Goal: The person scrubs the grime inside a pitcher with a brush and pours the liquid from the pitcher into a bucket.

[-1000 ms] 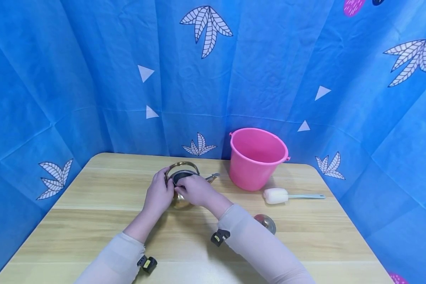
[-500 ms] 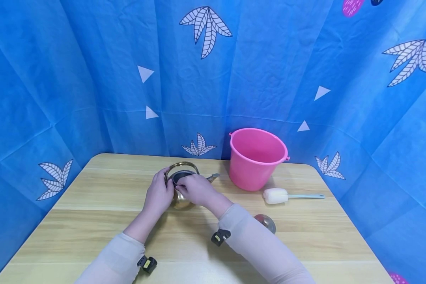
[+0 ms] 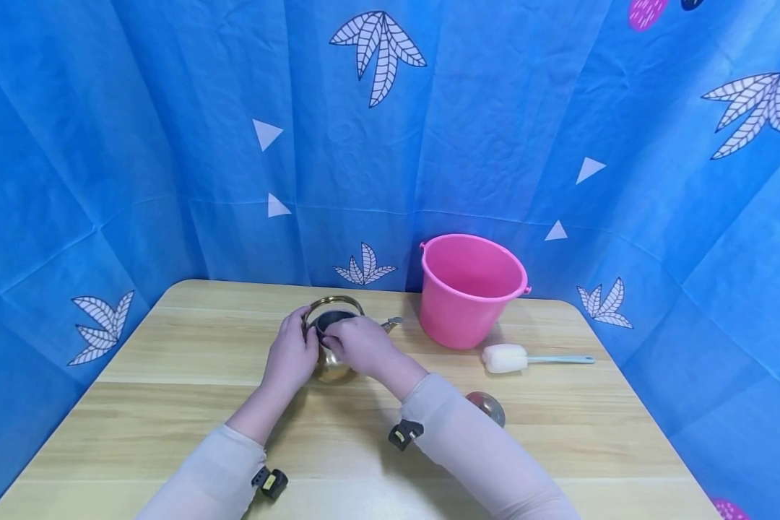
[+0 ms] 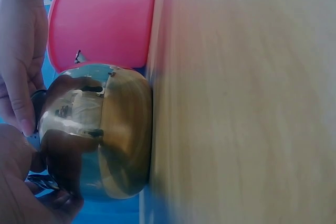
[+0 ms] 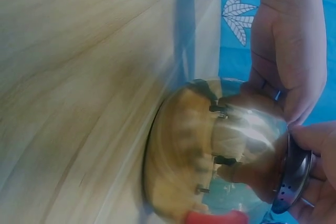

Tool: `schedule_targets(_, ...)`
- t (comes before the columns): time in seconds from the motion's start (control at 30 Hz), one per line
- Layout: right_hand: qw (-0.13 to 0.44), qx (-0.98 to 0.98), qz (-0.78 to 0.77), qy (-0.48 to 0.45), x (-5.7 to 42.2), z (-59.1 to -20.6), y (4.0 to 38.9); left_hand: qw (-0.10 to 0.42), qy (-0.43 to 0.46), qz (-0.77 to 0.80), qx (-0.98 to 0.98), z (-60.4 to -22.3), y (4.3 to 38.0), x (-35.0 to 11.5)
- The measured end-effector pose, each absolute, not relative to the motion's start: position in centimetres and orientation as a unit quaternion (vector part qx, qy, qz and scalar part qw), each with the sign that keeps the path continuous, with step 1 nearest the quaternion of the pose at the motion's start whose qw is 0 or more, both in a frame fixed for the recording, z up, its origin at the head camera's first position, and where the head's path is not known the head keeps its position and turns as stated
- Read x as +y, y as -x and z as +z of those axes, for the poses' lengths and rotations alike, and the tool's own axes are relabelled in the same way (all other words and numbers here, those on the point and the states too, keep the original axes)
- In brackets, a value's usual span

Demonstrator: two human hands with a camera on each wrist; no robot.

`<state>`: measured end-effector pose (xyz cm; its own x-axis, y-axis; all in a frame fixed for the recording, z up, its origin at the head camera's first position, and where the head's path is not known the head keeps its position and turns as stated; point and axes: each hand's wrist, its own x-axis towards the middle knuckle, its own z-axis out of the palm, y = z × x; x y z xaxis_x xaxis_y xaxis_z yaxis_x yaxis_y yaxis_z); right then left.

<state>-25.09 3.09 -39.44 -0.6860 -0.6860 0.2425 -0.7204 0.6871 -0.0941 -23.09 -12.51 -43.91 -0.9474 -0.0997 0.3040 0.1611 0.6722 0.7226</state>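
Note:
A shiny gold kettle [image 3: 333, 368] stands upright on the table. Its arched handle [image 3: 334, 299] is raised, and its spout points right. My left hand [image 3: 291, 352] grips the kettle's left side by the foot of the handle, with the fingers [image 4: 18, 182] around it. At the mouth, my right hand [image 3: 364, 348] pinches a dark metal strainer [image 5: 293, 174] by its rim. Small holes show in the strainer's side in the right wrist view, where it sits tilted at the opening. How deep it reaches inside is hidden. A round metal lid [image 3: 487, 409] lies beside the right sleeve.
A pink bucket [image 3: 458, 318] stands at the back, right of the kettle. In front of it lies a white sponge brush [image 3: 505, 358] with a pale green handle [image 3: 562, 360]. Blue patterned cloth [image 3: 234, 159] hangs around the wooden table [image 3: 188, 347].
Both hands stay nearly in place at the kettle. The mouth looks slightly darker around my right fingers, while the bucket, brush and lid have not moved.

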Motion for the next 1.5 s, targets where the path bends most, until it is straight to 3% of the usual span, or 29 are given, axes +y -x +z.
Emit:
schedule_targets(0.6,0.138,-0.905,0.074,-0.395,3.4,-38.4,24.7,0.167,0.013,-0.404,-0.899,-43.9,22.9,-12.5)
schedule_targets(1.5,0.143,-0.904,0.064,-0.398,5.3,-36.7,22.9,0.172,0.016,-0.404,-0.898,-43.8,23.0,-12.4)
